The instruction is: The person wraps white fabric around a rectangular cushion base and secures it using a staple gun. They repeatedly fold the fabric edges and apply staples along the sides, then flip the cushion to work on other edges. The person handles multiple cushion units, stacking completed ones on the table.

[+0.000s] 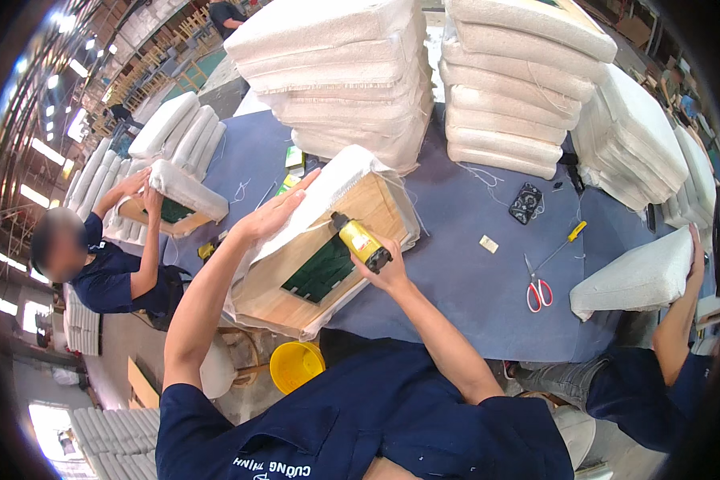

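Note:
My left hand [274, 214] lies with straight fingers along the white fabric edge of an upholstered seat cushion [268, 276]. Tilted up on the table, the cushion turns its bare wooden underside toward me, with dark green webbing [320, 268] in the frame's opening. In my right hand [394, 270] is a yellow and black staple gun [362, 242], held over the wood near the webbing. Its nose points toward the fabric edge by my left hand; I cannot tell whether it touches. Loose fabric hangs round the cushion's rim.
Tall stacks of white cushions [336, 72] stand at the table's [448, 272] far side. Scissors [538, 292], a yellow-handled screwdriver [576, 232] and a patterned phone [526, 203] lie to the right. Co-workers handle cushions [636, 272] on both sides. A yellow bucket [296, 366] is below the table edge.

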A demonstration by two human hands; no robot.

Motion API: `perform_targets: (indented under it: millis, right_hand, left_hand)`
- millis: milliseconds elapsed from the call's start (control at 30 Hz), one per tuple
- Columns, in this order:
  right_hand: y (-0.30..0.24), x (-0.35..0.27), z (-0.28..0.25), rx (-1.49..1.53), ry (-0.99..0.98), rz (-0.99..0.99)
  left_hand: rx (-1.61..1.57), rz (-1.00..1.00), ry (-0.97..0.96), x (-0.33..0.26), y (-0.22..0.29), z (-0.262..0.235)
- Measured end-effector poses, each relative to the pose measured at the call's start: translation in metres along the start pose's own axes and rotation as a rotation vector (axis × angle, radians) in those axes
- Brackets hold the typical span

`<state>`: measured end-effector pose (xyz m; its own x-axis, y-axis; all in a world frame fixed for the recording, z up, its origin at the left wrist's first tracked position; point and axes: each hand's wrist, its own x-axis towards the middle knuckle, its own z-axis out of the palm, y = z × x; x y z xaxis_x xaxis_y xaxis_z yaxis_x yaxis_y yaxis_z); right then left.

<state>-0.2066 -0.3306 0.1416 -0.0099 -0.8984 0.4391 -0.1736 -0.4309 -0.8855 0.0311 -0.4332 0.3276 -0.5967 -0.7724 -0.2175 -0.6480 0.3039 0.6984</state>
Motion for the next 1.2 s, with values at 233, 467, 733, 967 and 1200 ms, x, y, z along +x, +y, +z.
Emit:
perform_targets:
  millis: [233, 467, 733, 967, 1200]
  right_hand:
    - [0.018, 0.01, 0.014, 0.027, 0.061, 0.001]
    - [-0.014, 0.032, -0.008, 0.071, 0.049, 0.011]
    - [-0.025, 0.036, -0.01, 0.095, 0.001, -0.01]
    - [-0.022, 0.025, 0.009, 0.12, -0.017, -0.092]
    - [-0.035, 0.006, -0.01, 0.085, -0.026, -0.076]
  left_hand:
    - [0.629, -0.037, 0.242, -0.012, 0.011, 0.032]
    - [0.751, 0.001, 0.278, -0.023, 0.019, 0.038]
    - [0.758, -0.019, 0.261, -0.018, 0.022, 0.039]
    - [0.741, -0.034, 0.225, -0.023, 0.029, 0.039]
    - [0.547, -0.006, 0.182, -0.026, 0.035, 0.03]
